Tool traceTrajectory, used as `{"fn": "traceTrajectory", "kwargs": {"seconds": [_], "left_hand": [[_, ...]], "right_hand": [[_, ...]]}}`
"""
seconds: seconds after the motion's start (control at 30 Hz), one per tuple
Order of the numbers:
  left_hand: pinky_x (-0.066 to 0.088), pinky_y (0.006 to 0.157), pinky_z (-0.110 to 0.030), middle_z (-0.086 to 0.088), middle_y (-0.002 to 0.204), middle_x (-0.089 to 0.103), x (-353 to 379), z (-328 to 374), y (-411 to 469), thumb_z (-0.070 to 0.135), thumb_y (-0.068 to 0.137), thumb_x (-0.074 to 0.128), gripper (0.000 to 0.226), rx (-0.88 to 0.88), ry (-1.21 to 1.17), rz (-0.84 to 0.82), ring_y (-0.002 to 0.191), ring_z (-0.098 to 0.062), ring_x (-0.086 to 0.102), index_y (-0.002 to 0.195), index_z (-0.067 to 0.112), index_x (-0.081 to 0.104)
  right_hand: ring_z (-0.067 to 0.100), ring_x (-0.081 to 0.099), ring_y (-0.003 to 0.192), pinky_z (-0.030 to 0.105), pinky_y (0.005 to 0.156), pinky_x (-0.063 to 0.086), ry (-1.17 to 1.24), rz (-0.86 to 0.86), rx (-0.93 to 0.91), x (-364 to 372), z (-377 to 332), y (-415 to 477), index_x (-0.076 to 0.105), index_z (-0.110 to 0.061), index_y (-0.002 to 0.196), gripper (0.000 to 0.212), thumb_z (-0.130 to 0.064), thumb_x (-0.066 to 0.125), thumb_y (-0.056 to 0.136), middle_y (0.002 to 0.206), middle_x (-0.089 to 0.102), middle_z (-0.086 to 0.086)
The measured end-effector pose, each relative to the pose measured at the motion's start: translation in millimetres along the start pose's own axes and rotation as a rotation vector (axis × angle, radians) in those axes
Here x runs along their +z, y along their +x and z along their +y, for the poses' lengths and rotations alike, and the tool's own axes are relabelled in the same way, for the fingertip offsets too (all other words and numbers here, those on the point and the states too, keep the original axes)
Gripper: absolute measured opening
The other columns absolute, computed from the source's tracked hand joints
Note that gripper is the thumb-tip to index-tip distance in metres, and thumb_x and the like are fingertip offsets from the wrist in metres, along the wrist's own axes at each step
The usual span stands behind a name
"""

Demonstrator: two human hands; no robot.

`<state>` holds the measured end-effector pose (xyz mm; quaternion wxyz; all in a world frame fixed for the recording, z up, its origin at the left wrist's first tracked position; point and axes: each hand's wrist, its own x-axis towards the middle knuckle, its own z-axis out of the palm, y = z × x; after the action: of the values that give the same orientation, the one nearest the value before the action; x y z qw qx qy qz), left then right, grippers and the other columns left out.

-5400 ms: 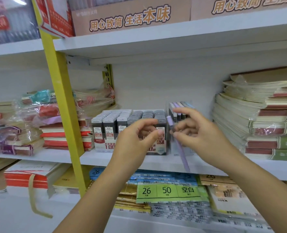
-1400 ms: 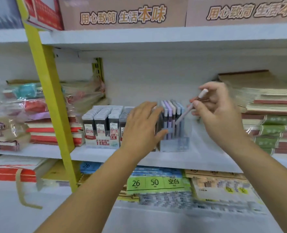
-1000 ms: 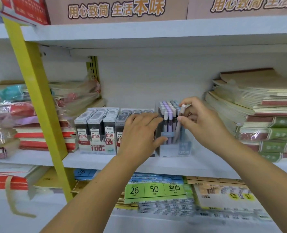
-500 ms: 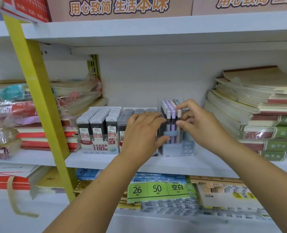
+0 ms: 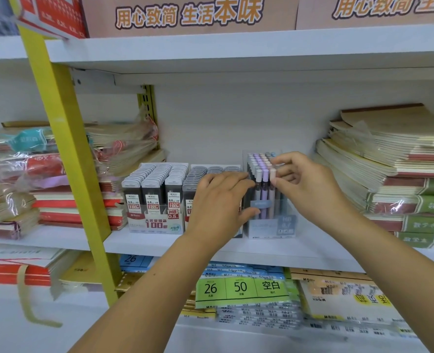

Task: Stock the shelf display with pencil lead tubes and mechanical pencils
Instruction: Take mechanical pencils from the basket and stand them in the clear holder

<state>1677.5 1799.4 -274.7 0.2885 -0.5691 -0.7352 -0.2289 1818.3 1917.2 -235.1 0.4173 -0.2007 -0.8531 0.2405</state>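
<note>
The right hand [image 5: 310, 189] is closed on one pencil [image 5: 272, 175], whose pink cap is pinched between thumb and forefinger. That pencil stands upright at the right end of the front row of a clear box [image 5: 272, 226]. Two others are seen beside it in that row, one purple and one grey-white, and more rows of caps are packed behind them. The box is gripped from its left side by the left hand [image 5: 218, 205], with the fingers laid across its upper edge and the thumb pressed on its front. Just left of the box, two trays [image 5: 157, 226] of lead tubes [image 5: 155, 184] are set side by side on the same shelf [image 5: 274, 248]. Three rows are counted in each, and the nearer tray is partly hidden by the left hand. One stack of notebooks [image 5: 389, 159] is piled at the right.
</note>
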Motion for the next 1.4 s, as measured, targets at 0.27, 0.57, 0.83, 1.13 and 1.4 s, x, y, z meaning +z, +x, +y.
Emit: {"fn": "traceTrajectory", "kwargs": {"seconds": [0.27,0.57,0.83,1.13,1.4], "left_hand": [[0.017,0.121,-0.047,0.004,0.155,0.044,-10,-14,-2,0.06,0.089,0.06,0.066,-0.051,0.068,0.023,0.147,-0.017,0.034,0.145,0.028,0.046],[0.018,0.122,-0.041,0.009,0.159,0.038,-12,-36,-5,0.059,0.097,0.047,0.061,-0.09,0.045,-0.092,0.148,-0.014,0.031,0.151,0.032,0.037],[0.01,0.124,-0.046,0.007,0.162,0.032,-24,-48,-5,0.061,0.098,0.039,0.062,-0.108,0.05,-0.117,0.151,-0.015,0.023,0.153,0.034,0.033],[0.014,0.125,-0.044,0.003,0.162,0.034,-47,-74,-14,0.056,0.101,0.033,0.059,-0.142,-0.028,-0.101,0.152,-0.016,0.022,0.153,0.027,0.037],[0.008,0.123,-0.045,0.001,0.162,0.033,-50,-108,-33,0.054,0.103,0.029,0.058,-0.234,0.105,-0.179,0.151,-0.016,0.024,0.153,0.025,0.036]], "right_hand": [[0.017,0.026,0.135,0.031,0.105,0.027,-0.403,0.099,-0.074,2,9,-28,0.034,-0.027,0.145,0.065,-0.043,0.062,0.088,0.148,0.026,-0.003],[0.011,0.01,0.149,0.019,0.111,0.013,-0.425,-0.118,0.059,25,26,-49,0.006,-0.022,0.156,0.078,-0.04,0.052,0.097,0.164,0.004,-0.005],[0.016,0.003,0.15,0.039,0.117,0.011,-0.611,-0.077,-0.027,9,-4,-9,0.014,-0.038,0.152,0.072,-0.067,0.034,0.089,0.163,0.007,-0.009],[0.016,0.007,0.15,0.035,0.119,0.004,-0.619,-0.256,-0.149,31,-32,11,0.017,-0.033,0.153,0.071,-0.067,0.03,0.092,0.162,0.017,-0.005],[0.013,0.008,0.15,0.033,0.119,-0.003,-0.692,-0.429,-0.28,75,-54,8,0.01,-0.029,0.155,0.064,-0.058,0.024,0.099,0.163,0.014,-0.005]]}}
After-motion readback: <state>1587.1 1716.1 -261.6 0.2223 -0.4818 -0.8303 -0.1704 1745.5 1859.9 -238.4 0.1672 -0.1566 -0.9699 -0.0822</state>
